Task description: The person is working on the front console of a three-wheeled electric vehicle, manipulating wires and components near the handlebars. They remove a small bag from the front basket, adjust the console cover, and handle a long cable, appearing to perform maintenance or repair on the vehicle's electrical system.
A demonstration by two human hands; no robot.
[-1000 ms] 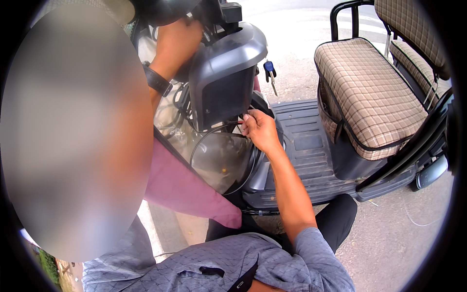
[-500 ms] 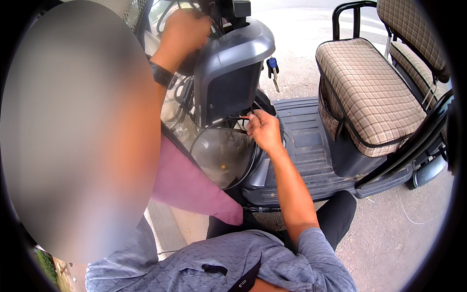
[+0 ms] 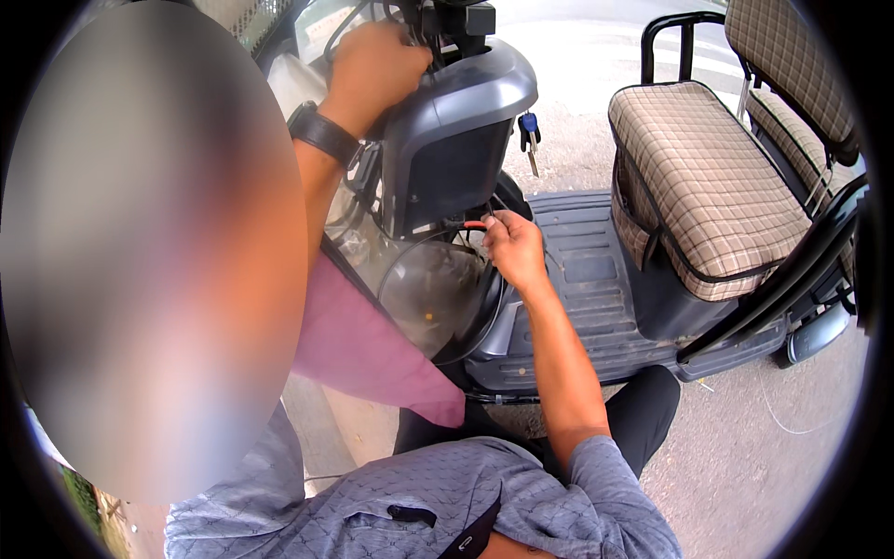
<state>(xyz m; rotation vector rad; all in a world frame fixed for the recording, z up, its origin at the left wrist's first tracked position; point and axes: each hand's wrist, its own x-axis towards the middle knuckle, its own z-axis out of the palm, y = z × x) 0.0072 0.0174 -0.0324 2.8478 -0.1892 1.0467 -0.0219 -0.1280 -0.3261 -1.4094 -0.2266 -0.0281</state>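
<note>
My left hand (image 3: 380, 76), with a black watch (image 3: 324, 137) on its wrist, reaches to the top of the vehicle's steering column. Its fingers curl in among black cables (image 3: 414, 23); their tips are hidden, so what they hold does not show. Below the grey front panel (image 3: 452, 154), my right hand (image 3: 514, 250) pinches a thin wire with a red-orange section (image 3: 474, 224) at the fingertips. A dark wire runs close by, under the panel's lower edge. Behind that lies a rounded, translucent grey part (image 3: 428, 293).
Keys (image 3: 530, 140) hang at the panel's right side. A ribbed dark floorboard (image 3: 579, 252) leads to a checked seat (image 3: 708, 177) on the right. Pink-purple cloth (image 3: 368, 340) lies across the lower middle. A blurred oval covers the left side.
The vehicle front and my left hand appear slightly farther right and lower in view. My right hand shifts slightly right, and more of the red-orange section shows beside its fingers.
</note>
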